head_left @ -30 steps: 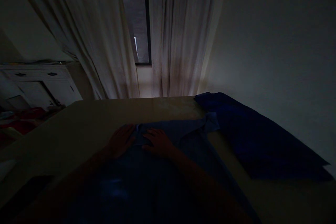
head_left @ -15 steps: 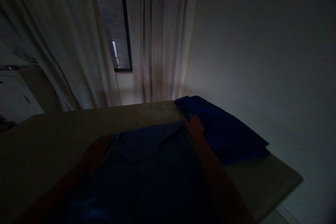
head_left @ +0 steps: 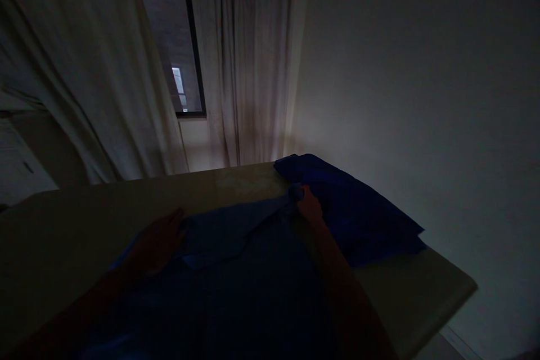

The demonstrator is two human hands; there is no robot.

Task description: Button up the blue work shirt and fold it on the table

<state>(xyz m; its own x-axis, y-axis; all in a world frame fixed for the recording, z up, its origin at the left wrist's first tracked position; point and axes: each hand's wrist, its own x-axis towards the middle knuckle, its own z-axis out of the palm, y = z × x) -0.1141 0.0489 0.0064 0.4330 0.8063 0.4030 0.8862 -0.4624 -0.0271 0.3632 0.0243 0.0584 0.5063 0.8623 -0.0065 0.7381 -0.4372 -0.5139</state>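
A blue cloth (head_left: pixel 248 281), perhaps a garment, lies spread over the table in front of me, its far edge folded over in a loose flap. My left hand (head_left: pixel 162 242) rests on its upper left part, fingers stretched out. At the far right corner, my right hand (head_left: pixel 310 205) is closed on the cloth, and a bunched bit sticks up beside the fingers. Just beyond that hand is a darker blue folded cloth (head_left: pixel 358 208), lying in layers. The picture is very dim, so finer details of the cloth cannot be made out.
The pale table (head_left: pixel 430 287) ends in a rounded corner at the right, near a plain wall (head_left: pixel 400 95). Long curtains (head_left: pixel 248 67) hang behind it around a dark-framed window (head_left: pixel 172 39). A white cabinet (head_left: pixel 21 163) stands at the far left.
My right hand has drawn the cloth's corner up, and a bunched piece now shows at its fingers. The far flap lies differently. The view has shifted slightly to the right.
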